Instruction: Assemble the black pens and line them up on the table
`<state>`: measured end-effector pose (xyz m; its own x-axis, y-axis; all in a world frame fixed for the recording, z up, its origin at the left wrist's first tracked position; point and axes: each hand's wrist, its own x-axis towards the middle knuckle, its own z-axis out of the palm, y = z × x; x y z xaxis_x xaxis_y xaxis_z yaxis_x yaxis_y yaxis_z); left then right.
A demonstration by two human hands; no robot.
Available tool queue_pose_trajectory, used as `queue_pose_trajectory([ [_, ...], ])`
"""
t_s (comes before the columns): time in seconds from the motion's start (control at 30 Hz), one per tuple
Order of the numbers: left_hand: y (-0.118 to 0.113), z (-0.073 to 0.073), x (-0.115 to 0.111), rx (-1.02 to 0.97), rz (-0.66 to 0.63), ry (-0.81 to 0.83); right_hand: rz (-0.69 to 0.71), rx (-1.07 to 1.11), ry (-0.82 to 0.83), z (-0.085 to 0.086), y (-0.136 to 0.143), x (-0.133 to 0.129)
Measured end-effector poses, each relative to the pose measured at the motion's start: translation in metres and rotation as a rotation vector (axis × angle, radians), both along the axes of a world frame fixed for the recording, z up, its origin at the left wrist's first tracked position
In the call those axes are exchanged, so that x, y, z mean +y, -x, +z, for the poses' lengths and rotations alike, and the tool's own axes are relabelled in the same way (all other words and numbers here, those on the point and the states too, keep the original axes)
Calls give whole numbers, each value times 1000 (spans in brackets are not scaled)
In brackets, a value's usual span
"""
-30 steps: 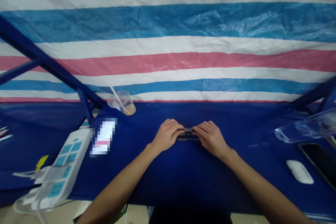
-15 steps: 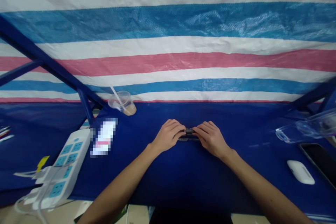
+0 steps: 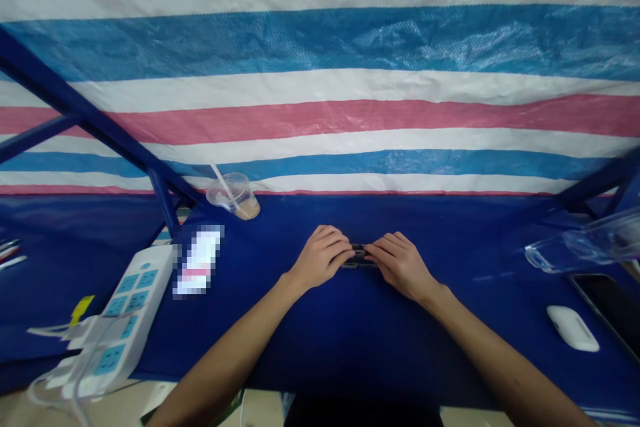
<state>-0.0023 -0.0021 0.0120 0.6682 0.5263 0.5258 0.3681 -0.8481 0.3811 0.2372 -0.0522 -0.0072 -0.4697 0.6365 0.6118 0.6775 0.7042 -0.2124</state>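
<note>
A small dark, elongated object (image 3: 359, 255) lies low over the blue tabletop, between my two hands. Its kind is too small and too covered to make out. At its left end my left hand (image 3: 324, 256) is closed, with thumb and fingers pinching it. The other end is gripped by my right hand (image 3: 401, 263), fingers bent and pressed together. Most of the object is hidden under the fingers; only its middle and a thin near edge show.
To the left are a white power strip (image 3: 143, 300) with plugged cables, a blurred-out bright rectangle (image 3: 200, 260) and a tilted plastic cup (image 3: 243, 205) with a straw. On the right lie a white earbud case (image 3: 573, 328), a dark phone (image 3: 607, 303) and a clear plastic container (image 3: 570, 247).
My right fingers have shifted very slightly left along the dark object, and the dark pieces between the hands look a little closer together. Everything else stays in place.
</note>
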Motion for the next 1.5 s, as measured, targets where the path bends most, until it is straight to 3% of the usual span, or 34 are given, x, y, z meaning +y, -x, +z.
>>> queue_pose_trajectory([
  [0.73,-2,-3,-2,63,-35,32,6,5,-1,-2,0,0],
  [0.97,-3,1,-2,0,25,-9,1,13,22,0,1,-2],
  [1.1,-3,0,-2,-18,-9,-31,1,13,24,-1,0,-2],
  [1.5,-2,-2,0,38,16,40,-2,5,25,-1,0,-1],
])
